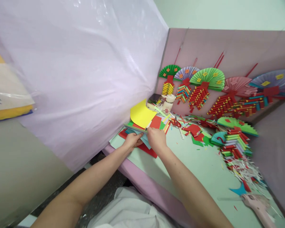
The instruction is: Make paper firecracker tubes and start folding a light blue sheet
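Blue capitals are printed on the white part of a bag (12, 87), cut off by the left edge; the line endings "OR" and, below it, "NNA" can be read. Faint marks are borne by the yellow squares (205, 74) on the light green fan (210, 79), too small to be deciphered.

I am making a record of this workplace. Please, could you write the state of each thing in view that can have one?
Left hand: at the paper sheets; grip unclear
Right hand: closed, contents mostly hidden
Paper sheets: layered
Yellow sheet: unrolled
Hanging fans: unfolded
Bottle: upright, capped
Scissors: lying down, opening unclear
White strips: tangled
Glue gun: lying down; power unclear
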The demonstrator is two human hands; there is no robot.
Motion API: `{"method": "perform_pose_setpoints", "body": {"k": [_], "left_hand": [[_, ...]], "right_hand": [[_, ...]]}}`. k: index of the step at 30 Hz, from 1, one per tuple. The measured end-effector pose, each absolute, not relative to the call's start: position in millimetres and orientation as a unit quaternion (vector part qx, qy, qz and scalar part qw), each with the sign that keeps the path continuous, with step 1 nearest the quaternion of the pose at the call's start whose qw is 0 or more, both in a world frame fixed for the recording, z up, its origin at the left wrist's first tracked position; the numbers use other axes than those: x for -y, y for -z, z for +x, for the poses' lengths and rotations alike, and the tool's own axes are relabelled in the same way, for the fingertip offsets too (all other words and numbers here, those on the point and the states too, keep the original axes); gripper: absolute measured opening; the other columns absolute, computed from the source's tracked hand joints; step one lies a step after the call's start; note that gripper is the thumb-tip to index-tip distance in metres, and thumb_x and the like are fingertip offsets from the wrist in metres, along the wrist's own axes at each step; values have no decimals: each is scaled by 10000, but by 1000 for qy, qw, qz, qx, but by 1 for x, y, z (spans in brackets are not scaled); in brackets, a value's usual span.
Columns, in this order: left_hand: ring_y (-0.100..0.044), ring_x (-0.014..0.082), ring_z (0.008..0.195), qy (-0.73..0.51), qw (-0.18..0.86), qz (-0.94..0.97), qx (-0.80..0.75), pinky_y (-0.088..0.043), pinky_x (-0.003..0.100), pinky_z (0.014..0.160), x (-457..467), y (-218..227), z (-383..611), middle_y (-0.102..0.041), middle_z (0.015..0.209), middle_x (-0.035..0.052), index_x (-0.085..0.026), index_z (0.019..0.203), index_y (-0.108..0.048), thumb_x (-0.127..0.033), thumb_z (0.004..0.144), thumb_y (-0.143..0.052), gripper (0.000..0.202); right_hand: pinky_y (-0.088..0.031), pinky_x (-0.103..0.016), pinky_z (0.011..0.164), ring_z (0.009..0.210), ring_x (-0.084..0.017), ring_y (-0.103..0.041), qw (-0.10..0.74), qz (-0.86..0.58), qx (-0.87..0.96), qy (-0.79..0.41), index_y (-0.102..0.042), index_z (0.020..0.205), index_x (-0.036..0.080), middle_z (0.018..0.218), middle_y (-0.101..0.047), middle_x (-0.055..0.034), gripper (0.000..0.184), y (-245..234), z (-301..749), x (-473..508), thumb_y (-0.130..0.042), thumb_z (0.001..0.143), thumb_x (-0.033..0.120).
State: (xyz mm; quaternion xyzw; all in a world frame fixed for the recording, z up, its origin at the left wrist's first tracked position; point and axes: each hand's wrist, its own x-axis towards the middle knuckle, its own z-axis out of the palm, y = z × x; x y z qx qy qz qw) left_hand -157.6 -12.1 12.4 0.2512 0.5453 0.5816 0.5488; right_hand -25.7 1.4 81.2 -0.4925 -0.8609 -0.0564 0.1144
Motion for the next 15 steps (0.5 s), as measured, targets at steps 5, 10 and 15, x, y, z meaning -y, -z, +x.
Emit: {"method": "perform_pose_setpoints", "body": {"k": [5,10,15], "left_hand": [[-611,137,506,-585,492,328,-555,-463,213,491,1,-13,-161,-609,509,11,-164,596,-533,-358,699,-781,332],[-582,119,477,-586,466,376,-547,-425,207,477,-5,-14,-160,-631,517,25,-157,568,-570,-435,708,-751,360],[-559,100,460,-586,469,378,-541,-400,195,449,1,-11,-161,-627,521,17,-147,584,-596,-424,716,-745,341]], "right_hand": [[-379,-292,642,843,-240,-655,118,-492,862,37,-609,1016,206,901,-703,-96,196,-92,-18,-20,-568,872,333],[-403,-314,721,936,-279,-636,101,-468,877,37,-576,1111,198,1003,-690,-121,448,-95,-14,-20,-732,719,347],[-390,-294,660,825,-245,-654,93,-472,877,4,-620,1073,199,902,-709,-108,277,-88,-14,-22,-616,796,182]]}}
